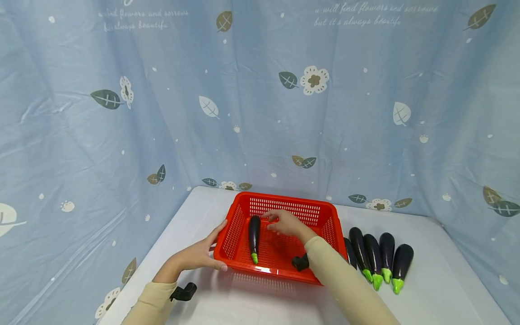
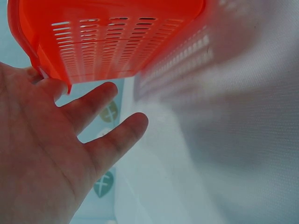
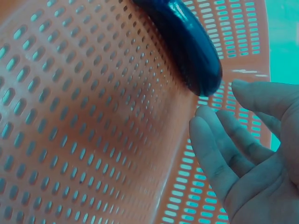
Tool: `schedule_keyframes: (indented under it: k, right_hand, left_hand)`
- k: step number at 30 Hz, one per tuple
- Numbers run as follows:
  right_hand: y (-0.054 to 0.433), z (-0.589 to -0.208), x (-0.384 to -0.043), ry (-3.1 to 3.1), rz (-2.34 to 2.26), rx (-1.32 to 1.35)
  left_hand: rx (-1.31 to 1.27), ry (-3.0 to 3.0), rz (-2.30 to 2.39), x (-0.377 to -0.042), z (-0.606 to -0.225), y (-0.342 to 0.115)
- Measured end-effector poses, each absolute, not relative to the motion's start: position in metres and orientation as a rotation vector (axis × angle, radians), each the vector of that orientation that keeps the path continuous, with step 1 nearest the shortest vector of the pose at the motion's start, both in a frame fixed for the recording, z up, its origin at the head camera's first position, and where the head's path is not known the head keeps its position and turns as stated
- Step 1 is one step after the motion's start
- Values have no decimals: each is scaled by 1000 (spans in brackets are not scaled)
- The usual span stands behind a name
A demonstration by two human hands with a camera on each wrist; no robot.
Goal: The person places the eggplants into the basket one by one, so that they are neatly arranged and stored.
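Observation:
A red perforated plastic basket (image 1: 280, 273) sits on the white table. Inside it, toward the left, lies a single dark purple eggplant (image 1: 254, 234) with a green stem end. My left hand (image 1: 199, 255) touches the basket's left rim with fingers spread; in the left wrist view two fingers extend below the rim. My right hand (image 1: 284, 222) is over the inside of the basket, fingers relaxed and apart, holding nothing. In the right wrist view its fingertips are near the rounded end of the eggplant (image 3: 191, 46), with a small gap.
Several eggplants (image 1: 373, 257) lie side by side on the white table (image 1: 443, 280) right of the basket, the leftmost partly hidden by the basket. A blue patterned curtain (image 1: 260, 126) hangs behind and at the sides. Black wrist mounts (image 1: 183, 292) show at both sleeves.

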State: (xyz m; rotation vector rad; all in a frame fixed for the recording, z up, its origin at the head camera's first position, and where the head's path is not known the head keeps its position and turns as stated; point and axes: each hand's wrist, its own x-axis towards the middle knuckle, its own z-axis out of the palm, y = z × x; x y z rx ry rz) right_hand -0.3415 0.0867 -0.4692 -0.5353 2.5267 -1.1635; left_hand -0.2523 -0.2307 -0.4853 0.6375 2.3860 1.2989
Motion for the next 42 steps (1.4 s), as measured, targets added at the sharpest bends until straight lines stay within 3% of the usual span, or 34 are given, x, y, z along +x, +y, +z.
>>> schedule_keyframes:
  k: [42]
  right_hand:
    - [129,-446,-338,2649,-1129,-482]
  left_hand:
    - [641,2383,1289,-253,-483,-231]
